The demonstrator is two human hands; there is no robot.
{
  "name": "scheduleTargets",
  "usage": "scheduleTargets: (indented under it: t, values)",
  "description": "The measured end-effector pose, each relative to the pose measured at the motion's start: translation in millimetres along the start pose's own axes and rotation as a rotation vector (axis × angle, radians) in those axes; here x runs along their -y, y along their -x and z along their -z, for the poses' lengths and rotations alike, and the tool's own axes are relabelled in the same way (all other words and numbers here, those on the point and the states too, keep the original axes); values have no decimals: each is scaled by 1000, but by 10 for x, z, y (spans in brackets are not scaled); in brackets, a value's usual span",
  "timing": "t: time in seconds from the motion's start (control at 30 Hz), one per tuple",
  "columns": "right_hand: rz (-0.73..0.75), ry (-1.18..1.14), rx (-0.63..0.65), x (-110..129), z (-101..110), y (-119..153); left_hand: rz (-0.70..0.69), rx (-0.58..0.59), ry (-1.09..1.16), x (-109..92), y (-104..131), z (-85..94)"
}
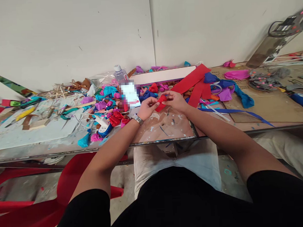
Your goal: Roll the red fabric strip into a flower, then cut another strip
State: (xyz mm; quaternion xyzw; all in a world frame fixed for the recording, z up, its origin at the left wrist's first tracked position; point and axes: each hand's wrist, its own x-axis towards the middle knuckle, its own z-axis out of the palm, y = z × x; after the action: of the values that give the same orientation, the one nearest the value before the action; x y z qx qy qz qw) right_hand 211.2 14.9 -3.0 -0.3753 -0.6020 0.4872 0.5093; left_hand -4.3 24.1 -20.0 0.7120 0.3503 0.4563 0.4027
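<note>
Between my two hands is a small red crepe paper rose (162, 99), with a flap of paper hanging below its rolled top. My left hand (148, 108), with a metal watch at the wrist, pinches it from the left. The fingers of my right hand (176, 100) are closed on its right side. Just behind lie rolled and crumpled pieces in red, blue and pink. Long red crepe paper strips (191, 80) spread out to the right of my hands. A lit phone (131, 94) leans upright behind my left hand.
A water bottle (120, 73) stands behind the phone. Crumpled paper flowers and a white charger (101, 121) lie left. A blue ribbon (239, 114) crosses a cardboard sheet (265, 102) at right. A red chair (68, 180) stands lower left. Another person's leg (286, 148) shows at right.
</note>
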Motion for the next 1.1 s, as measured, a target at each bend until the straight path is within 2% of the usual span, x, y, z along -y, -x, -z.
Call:
scheduleTargets:
  t: [0.3,0.6,1.1]
  values:
    - [-46,-20,-93,-11,-27,5,0,-5,-10,13,8,-1]
    - [71,78,-43,-43,-42,0,11,-4,8,-37,14,-7]
    - [167,268,41,-72,9,22,-9,-23,68,44,-8,-3]
